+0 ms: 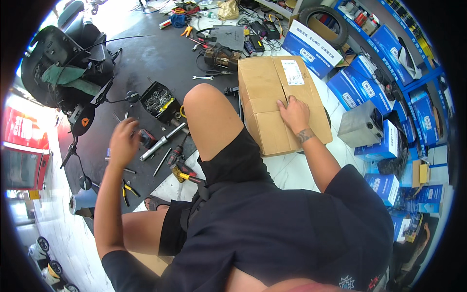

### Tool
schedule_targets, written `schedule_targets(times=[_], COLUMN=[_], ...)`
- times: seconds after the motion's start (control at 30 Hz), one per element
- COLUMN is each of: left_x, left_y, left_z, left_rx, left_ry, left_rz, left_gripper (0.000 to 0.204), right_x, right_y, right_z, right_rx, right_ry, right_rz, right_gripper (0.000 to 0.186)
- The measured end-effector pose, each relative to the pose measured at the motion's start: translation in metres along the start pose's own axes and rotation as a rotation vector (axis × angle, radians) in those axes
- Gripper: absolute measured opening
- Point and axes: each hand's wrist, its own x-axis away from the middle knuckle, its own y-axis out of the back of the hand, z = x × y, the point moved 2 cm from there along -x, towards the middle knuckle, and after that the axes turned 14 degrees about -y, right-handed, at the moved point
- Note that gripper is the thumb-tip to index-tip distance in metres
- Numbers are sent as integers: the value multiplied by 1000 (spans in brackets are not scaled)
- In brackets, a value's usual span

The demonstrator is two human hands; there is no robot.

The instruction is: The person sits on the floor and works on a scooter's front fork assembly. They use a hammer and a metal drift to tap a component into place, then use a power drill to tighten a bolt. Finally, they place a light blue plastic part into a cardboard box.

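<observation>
My right hand [295,116] rests on top of a closed brown cardboard box [265,129], its bent fingers gripping at the seam between the flaps. A white label [293,73] is stuck near the box's far edge. On the other side, my left hand [124,141] hangs over the tools on the dark mat, fingers loosely bent and apart, with nothing visible in them. Close to it lie a cordless drill [146,138] and a silver metal tube [163,141]. Beyond them stands a black bin [158,101] full of small metal parts.
A scooter [73,73] stands at the left. Near my knee are a second power tool [173,155], a hammer [178,173] and yellow-handled pliers [127,192]. A wrench [203,78] lies farther off. Blue-and-white boxes [360,87] and a grey battery-like block [360,127] line the right side.
</observation>
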Motion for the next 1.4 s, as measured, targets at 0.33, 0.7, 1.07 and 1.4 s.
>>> schedule_targets(times=[0.33,0.7,1.07,1.4], left_x=[233,114,53,48], left_y=[-24,-38,-61,-97], left_z=[180,124,117,143], left_rx=[352,449,490,415], left_ry=[1007,573,468,514], left_rz=[768,441,485,522], left_gripper=[36,47,45,42], right_x=[-3,-30,-6,-33], right_y=[-21,-30,-3,12], right_z=[21,11,-7,-10], right_rx=[174,-44,61,121], right_ry=[-178,-267,2,423], right_rz=[69,268,216,440], right_gripper=[68,90,55,37])
